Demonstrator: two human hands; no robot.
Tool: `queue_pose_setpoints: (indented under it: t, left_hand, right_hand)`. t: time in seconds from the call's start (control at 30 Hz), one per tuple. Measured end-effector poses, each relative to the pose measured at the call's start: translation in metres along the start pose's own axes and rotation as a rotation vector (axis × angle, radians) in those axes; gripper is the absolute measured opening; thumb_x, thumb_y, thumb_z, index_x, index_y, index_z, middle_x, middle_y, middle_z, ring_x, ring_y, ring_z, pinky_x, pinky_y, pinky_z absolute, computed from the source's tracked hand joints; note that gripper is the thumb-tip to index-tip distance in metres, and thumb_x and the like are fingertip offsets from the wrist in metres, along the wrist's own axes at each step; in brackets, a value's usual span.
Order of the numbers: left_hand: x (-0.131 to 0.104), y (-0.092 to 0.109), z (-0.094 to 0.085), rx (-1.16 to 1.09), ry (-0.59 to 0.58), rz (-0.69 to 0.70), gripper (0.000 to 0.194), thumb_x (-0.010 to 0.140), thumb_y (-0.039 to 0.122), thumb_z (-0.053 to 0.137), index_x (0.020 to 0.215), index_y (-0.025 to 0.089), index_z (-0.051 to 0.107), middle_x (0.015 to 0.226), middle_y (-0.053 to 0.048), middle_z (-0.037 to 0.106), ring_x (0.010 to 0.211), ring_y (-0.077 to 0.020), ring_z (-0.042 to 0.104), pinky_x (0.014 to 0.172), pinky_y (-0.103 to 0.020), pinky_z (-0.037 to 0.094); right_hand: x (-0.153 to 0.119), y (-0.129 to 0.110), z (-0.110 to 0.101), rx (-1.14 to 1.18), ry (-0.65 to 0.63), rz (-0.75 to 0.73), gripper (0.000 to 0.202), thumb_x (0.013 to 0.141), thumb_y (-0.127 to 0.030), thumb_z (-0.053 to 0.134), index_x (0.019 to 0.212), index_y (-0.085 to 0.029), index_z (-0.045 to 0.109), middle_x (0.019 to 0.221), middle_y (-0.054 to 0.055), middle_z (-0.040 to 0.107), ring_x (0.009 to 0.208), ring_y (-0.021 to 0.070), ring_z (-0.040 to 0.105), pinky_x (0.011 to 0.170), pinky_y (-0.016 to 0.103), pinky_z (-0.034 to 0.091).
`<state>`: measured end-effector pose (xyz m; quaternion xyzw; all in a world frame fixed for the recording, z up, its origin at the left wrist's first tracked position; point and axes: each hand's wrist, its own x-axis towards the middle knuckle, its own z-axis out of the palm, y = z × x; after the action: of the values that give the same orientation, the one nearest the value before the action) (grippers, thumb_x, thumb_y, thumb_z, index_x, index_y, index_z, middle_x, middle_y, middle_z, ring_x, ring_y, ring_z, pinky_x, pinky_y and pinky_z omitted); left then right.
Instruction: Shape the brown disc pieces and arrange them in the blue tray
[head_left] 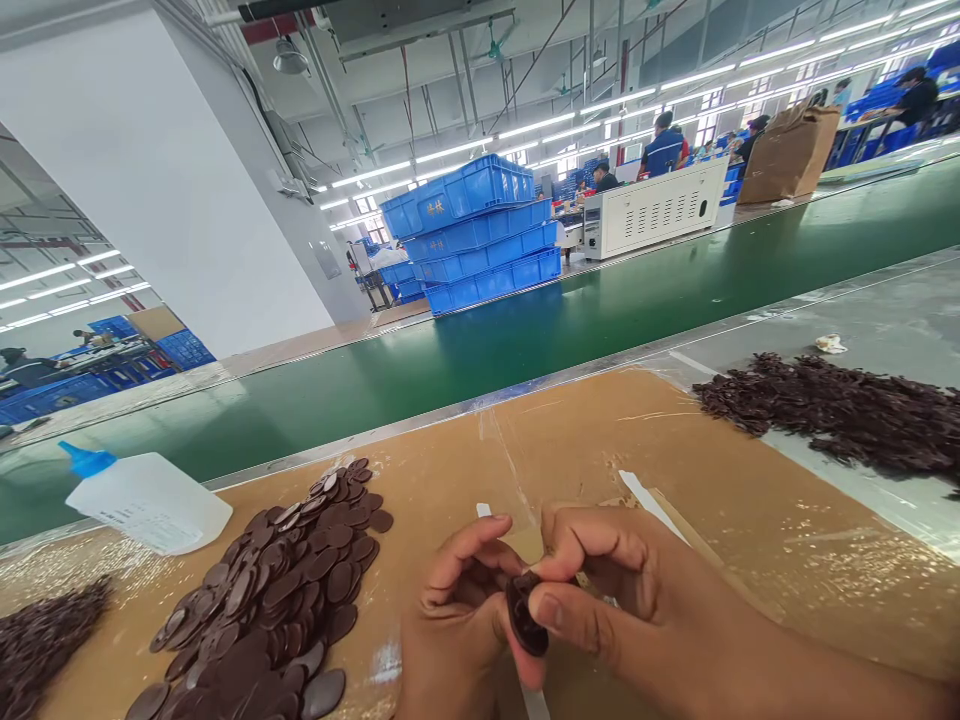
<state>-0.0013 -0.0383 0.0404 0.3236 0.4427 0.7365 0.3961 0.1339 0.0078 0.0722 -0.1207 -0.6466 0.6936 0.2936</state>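
Note:
A small dark brown oval disc [519,622] is held up between my two hands, low in the middle of the view. My left hand [457,620] is closed around it from the left, with the thumb and fingers at its edge. From the right, my right hand [637,590] pinches at its upper face with thumb and forefinger. A small dark piece may be under those fingertips, but they cover it. To the left lies a heap of similar brown oval discs [292,590].
Small dark brown pieces are heaped at the right [847,410] and lower left. A white bottle with a blue nozzle [154,505] lies tilted near the green conveyor belt [525,340]. Beyond the belt are stacked blue crates [480,235], a white machine [652,210], a paper bag [787,155] and people.

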Motion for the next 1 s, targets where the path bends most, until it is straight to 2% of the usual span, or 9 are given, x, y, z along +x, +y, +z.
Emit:
queue_pose_setpoints:
  t: [0.4,0.53,0.7,0.83,0.93,1.0]
  left_hand:
    - [-0.0007,0.0011,0.0024,0.012,0.021,0.005,0.036,0.043,0.028,0.090,0.075,0.025,0.075,0.056,0.003,0.064,0.051,-0.0070,0.056,0.050,-0.013,0.044]
    - [0.0012,-0.0019,-0.0021,0.012,-0.007,0.024,0.038,0.043,0.029,0.090,0.078,0.026,0.075,0.058,0.002,0.065,0.050,-0.0070,0.055,0.050,-0.014,0.045]
    - [0.0034,0.0006,-0.0057,-0.011,-0.095,-0.039,0.038,0.046,0.020,0.088,0.080,0.027,0.075,0.060,0.001,0.067,0.054,-0.0087,0.059,0.051,-0.014,0.047]
    - [0.0033,0.0027,-0.0033,-0.029,-0.029,-0.028,0.038,0.042,0.024,0.090,0.078,0.026,0.075,0.058,0.002,0.066,0.052,-0.0070,0.058,0.051,-0.012,0.045]
    - [0.0049,0.0007,-0.0038,-0.051,-0.033,-0.020,0.039,0.040,0.023,0.090,0.076,0.025,0.075,0.057,0.002,0.066,0.053,-0.0070,0.058,0.052,-0.012,0.046]
    - [0.0062,-0.0027,-0.0061,-0.071,-0.076,-0.013,0.040,0.042,0.021,0.090,0.079,0.026,0.076,0.060,0.002,0.068,0.053,-0.0076,0.059,0.052,-0.013,0.047]
  right_hand:
    - [-0.0014,-0.0012,-0.0007,0.004,0.024,0.001,0.026,0.089,-0.036,0.055,0.072,-0.020,0.044,0.073,0.001,0.068,0.078,0.0140,0.061,0.079,0.030,0.042]
    - [-0.0003,-0.0022,-0.0032,0.027,0.024,0.006,0.026,0.087,-0.036,0.058,0.072,-0.020,0.045,0.071,0.000,0.067,0.075,0.0133,0.061,0.080,0.030,0.043]
    - [0.0016,-0.0014,-0.0037,0.033,0.012,0.021,0.025,0.088,-0.037,0.057,0.073,-0.019,0.047,0.072,0.002,0.068,0.074,0.0129,0.061,0.074,0.028,0.044]
    - [0.0024,0.0015,-0.0027,0.064,0.001,0.024,0.027,0.087,-0.038,0.057,0.073,-0.020,0.044,0.073,0.002,0.068,0.071,0.0121,0.061,0.069,0.026,0.044]
    - [0.0030,0.0018,-0.0021,0.042,0.022,0.003,0.029,0.088,-0.040,0.057,0.071,-0.020,0.044,0.071,0.002,0.068,0.072,0.0133,0.062,0.072,0.028,0.045]
    - [0.0036,0.0007,-0.0009,0.046,0.053,0.014,0.029,0.087,-0.041,0.057,0.071,-0.020,0.045,0.068,0.000,0.067,0.071,0.0139,0.062,0.076,0.030,0.046]
